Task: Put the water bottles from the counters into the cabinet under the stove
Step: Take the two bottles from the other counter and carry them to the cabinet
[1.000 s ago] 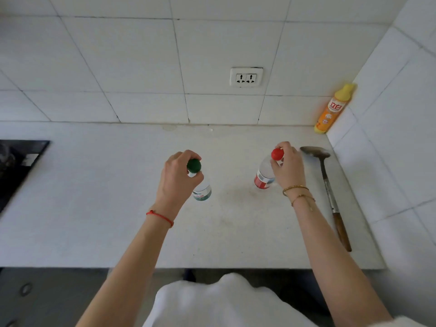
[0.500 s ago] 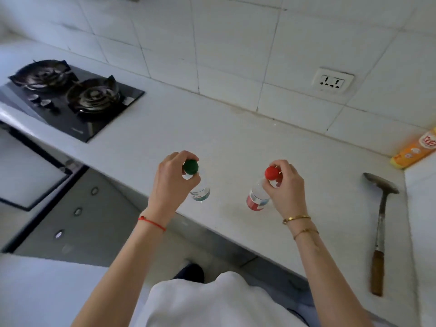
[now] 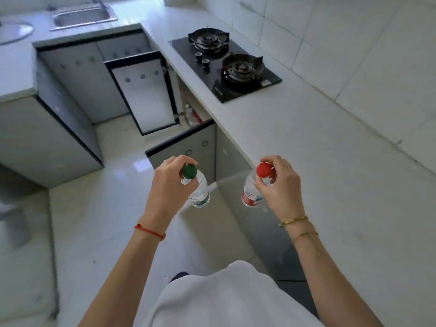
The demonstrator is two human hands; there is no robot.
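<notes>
Far left: a sink (image 3: 82,16) is set into the far surface (image 3: 16,74). Right of it, a cabinet door (image 3: 146,95) stands swung open under the stove (image 3: 226,64); bottles (image 3: 192,115) are partly visible inside the cabinet opening, too small to count.

Near centre: my left hand (image 3: 165,185) is clamped on the neck of the green-capped bottle (image 3: 199,192), fingers wrapped just below the cap. The bottle hangs over the floor (image 3: 106,208), off the surface.

Right of it: my right hand (image 3: 280,187) is clamped on the neck of the red-capped bottle (image 3: 251,197), held at the near edge of the stove-side surface (image 3: 354,173), clear of it. Two thin bracelets (image 3: 299,226) sit on my right wrist; a red string (image 3: 149,231) sits on my left.
</notes>
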